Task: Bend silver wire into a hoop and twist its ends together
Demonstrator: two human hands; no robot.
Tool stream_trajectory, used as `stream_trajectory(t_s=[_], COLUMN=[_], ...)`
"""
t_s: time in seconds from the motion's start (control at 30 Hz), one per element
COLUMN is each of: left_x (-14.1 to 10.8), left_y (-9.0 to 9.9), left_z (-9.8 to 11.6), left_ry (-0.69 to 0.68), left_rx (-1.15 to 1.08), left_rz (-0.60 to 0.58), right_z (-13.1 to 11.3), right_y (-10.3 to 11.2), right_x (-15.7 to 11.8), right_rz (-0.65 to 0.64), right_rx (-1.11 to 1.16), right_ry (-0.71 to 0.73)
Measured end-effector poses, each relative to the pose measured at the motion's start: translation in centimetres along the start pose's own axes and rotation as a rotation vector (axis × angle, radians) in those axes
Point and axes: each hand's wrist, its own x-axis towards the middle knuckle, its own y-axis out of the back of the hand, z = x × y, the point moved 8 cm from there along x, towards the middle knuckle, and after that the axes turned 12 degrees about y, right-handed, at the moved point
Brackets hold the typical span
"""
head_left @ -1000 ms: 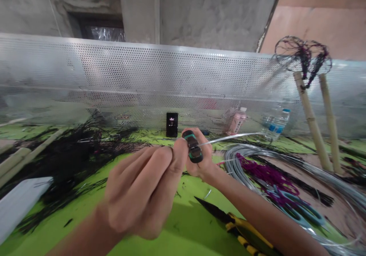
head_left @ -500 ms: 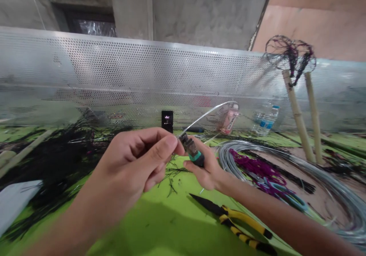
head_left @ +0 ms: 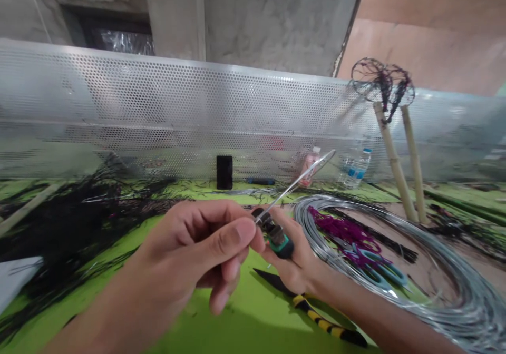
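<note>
My left hand [head_left: 205, 248] pinches a thin silvery wire [head_left: 294, 185] between thumb and forefinger. The wire rises to the right and doubles back in a narrow loop. Beside those fingertips, my right hand [head_left: 298, 256] is closed around small pliers [head_left: 273, 233] with black and teal handles. Their dark jaws meet the wire at my left fingertips; whether they bite on it is hidden. Below my right hand, long-nose pliers [head_left: 314, 312] with yellow and black handles lie on the green table [head_left: 221, 333], partly covered by my wrist.
On the right lies a large wire coil [head_left: 470, 285], with purple cord [head_left: 336, 225] and light-blue scissors [head_left: 389, 272] inside. Black strands [head_left: 79, 222] heap at left. A phone [head_left: 224, 172], bottles [head_left: 358, 169] and bamboo sticks [head_left: 395, 164] stand near the perforated metal panel [head_left: 169, 101].
Both hands have come slightly lower with the wire and pliers. The wire's wide arc has become a narrow loop. The phone's lit screen is now dark, and the view has turned slightly right.
</note>
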Motion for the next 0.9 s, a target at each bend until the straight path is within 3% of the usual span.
stream_trajectory(t_s=[0.23, 0.63, 0.9], left_x=[-0.1, 0.0, 0.3], left_y=[-0.2, -0.7, -0.2], left_z=[-0.5, -0.4, -1.4], left_ry=[0.021, 0.020, 0.043], left_rx=[-0.105, -0.109, -0.096], left_rz=[-0.017, -0.008, 0.004], right_z=[0.1, -0.4, 0.3], right_y=[0.1, 0.2, 0.2], right_x=[-0.4, -0.2, -0.6], right_rz=[0.029, 0.070, 0.052], right_rx=[-0.002, -0.009, -0.048], right_ry=[-0.014, 0.004, -0.054])
